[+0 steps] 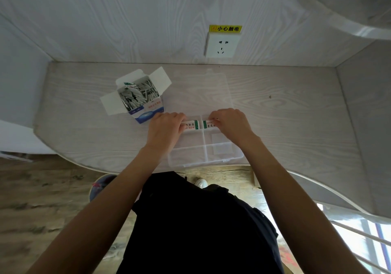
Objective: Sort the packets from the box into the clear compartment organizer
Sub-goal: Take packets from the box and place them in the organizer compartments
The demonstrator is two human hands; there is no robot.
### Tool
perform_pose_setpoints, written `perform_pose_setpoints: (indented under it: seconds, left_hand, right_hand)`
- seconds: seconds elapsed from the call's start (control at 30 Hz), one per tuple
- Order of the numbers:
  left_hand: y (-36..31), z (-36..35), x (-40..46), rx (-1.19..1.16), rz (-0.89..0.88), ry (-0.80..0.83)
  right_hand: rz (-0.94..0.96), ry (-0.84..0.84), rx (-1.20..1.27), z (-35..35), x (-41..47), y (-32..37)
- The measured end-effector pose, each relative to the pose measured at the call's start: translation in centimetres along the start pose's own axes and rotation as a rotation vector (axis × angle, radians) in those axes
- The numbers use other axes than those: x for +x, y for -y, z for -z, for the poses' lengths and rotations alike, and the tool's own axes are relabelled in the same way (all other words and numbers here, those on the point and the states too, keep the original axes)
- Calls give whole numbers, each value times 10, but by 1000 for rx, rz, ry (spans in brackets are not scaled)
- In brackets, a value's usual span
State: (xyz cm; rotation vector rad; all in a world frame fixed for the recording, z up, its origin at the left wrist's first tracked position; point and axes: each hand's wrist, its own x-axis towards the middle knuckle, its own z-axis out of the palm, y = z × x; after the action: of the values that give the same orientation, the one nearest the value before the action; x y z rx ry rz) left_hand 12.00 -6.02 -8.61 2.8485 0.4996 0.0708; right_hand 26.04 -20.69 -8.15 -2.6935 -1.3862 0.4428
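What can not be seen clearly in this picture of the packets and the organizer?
- Head view: the far ends of both packets, left and right, are covered by the left hand and right hand.
- The print on the packets is too small to read.
- The number of packets in the box cannot be counted; they overlap.
- The organizer far compartments are hidden under the hands.

Fingertips of the left hand [164, 128] and right hand [229, 123] are out of sight behind the two packets [191, 125], whose print is too blurred to read. The packets in the box [138, 96] blur into one grey mass. The frame's lower edge cuts off both forearms.
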Motion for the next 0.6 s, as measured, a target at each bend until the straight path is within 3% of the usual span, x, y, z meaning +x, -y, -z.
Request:
perform_pose_setpoints:
  seconds: [0.37,0.6]
  left_hand:
    - [2,1,-2,-59,-21,-32]
    - [1,15,-10,-100,-63,-102]
  right_hand:
    - [-15,-17,124,4,-2,8]
    - [-14,-246,388,17,-15,11]
